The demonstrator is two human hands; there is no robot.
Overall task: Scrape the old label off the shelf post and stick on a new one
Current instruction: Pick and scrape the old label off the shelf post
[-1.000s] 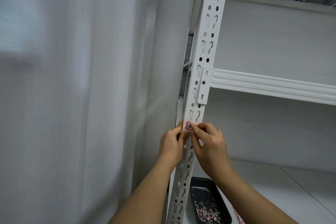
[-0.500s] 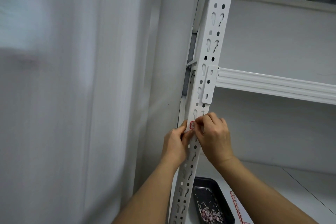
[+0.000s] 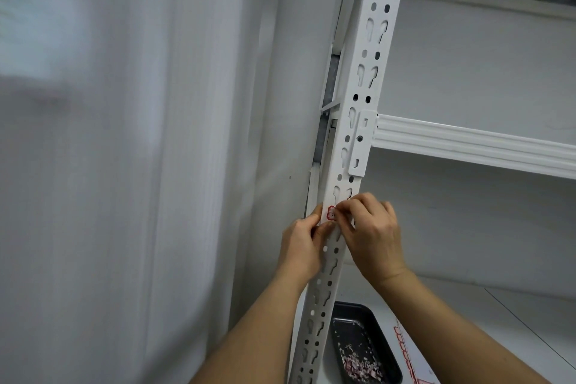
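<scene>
We see our left hand (image 3: pixel 300 245) curled against the perforated white metal post (image 3: pixel 349 146), thumb pinning the red-edged label (image 3: pixel 331 213), our right hand (image 3: pixel 371 235) just beside pinching it, dark tray (image 3: pixel 369 349) of scrapings below.

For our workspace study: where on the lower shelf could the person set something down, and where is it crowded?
Free: the shelf to the right of the label sheet, back to the wall. Crowded: the front left corner, where the dark tray of scraps lies beside the post, and both hands, left and right, work on the label.
</scene>
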